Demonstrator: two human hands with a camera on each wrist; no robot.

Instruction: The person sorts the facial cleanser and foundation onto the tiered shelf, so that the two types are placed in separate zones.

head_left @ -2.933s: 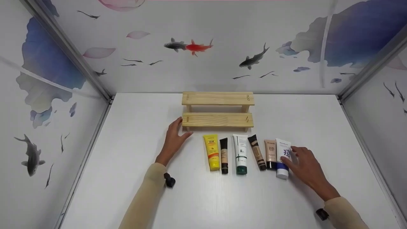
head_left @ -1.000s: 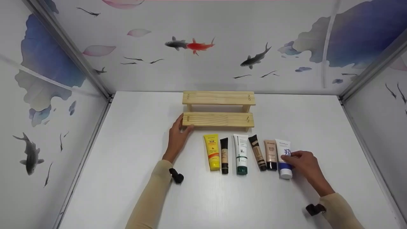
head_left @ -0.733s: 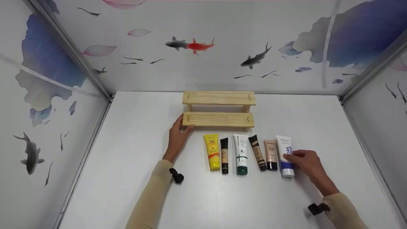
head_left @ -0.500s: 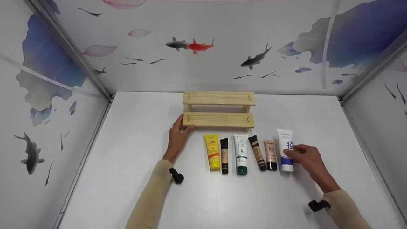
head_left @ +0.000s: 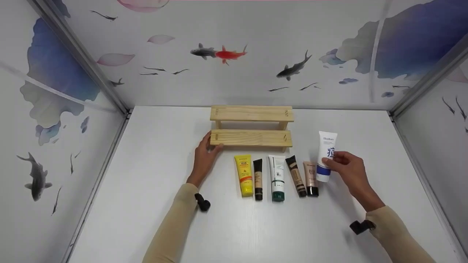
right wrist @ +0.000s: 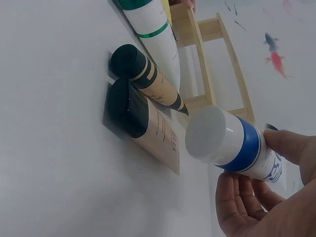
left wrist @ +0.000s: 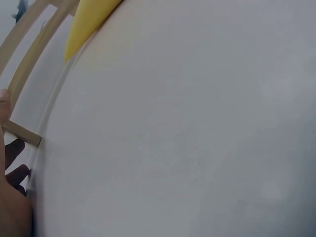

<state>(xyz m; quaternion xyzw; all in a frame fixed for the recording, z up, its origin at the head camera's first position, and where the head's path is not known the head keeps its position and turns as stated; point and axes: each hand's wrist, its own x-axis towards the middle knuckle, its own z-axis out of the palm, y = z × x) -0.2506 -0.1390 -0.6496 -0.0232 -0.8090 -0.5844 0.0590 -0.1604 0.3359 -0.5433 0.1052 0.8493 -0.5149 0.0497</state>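
Observation:
My right hand [head_left: 349, 170] pinches a white tube with a blue band [head_left: 327, 155] between thumb and fingers, above the table. In the right wrist view the tube's white cap [right wrist: 207, 133] faces the camera. My left hand [head_left: 204, 157] grips the left end of a two-step wooden rack [head_left: 252, 138], thumb at the front edge of the lower step. In front of the rack lie a yellow tube [head_left: 244, 175], a slim black-capped tube [head_left: 258, 179], a white tube with a green cap [head_left: 277, 175], a striped tan-and-black tube [head_left: 296, 176] and a BB cream tube [head_left: 310, 177].
The rack's upper step [head_left: 252, 113] stands near the back wall [head_left: 252, 80], which carries fish prints. Side walls [head_left: 47, 128] enclose the white table [head_left: 237, 233] left and right. Each wrist wears a small black camera [head_left: 362, 226].
My right hand has taken hold of the white-and-blue tube and lifted it off the table, moving it toward the back. My left hand has closed in on the rack's end.

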